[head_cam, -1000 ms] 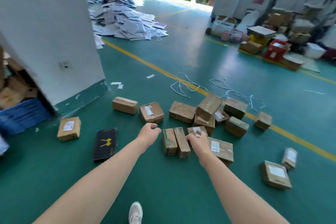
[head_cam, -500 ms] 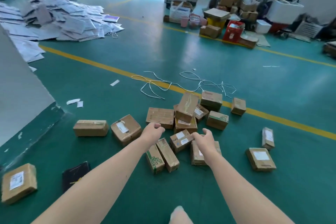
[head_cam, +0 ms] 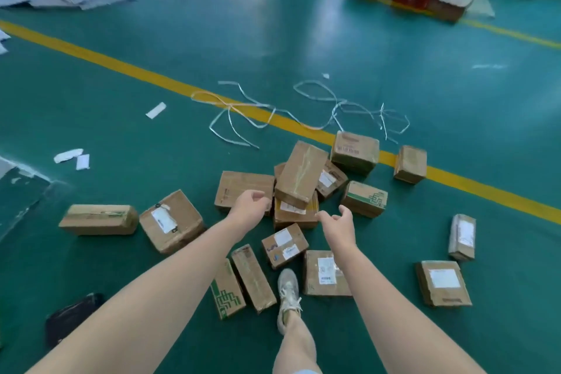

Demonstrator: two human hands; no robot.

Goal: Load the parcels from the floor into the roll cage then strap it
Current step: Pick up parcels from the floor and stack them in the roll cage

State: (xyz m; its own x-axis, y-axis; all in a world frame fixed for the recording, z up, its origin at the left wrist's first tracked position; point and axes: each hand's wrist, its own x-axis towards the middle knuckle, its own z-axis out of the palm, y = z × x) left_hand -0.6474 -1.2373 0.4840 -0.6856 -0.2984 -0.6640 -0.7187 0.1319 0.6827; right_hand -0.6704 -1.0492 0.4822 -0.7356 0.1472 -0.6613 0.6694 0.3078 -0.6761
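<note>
Parcels [head_cam: 296,215], where do they lie?
Strewn on the green floor [head_cam: 212,39], centre and lower frame. One long carton [head_cam: 300,174] sits tilted atop the heap.
Any writing to read?
None legible. White labels show on several tops. A red-printed carton [head_cam: 354,153] sits on the yellow line [head_cam: 121,65], and a green-patterned box [head_cam: 227,294] lies lower centre. All the print is too blurred.
And the hands?
Left hand [head_cam: 250,206] and right hand [head_cam: 340,223] hover over the heap, fingers loosely curled, grasping nothing. A pale shoe [head_cam: 287,291] stands among the lower boxes.
</note>
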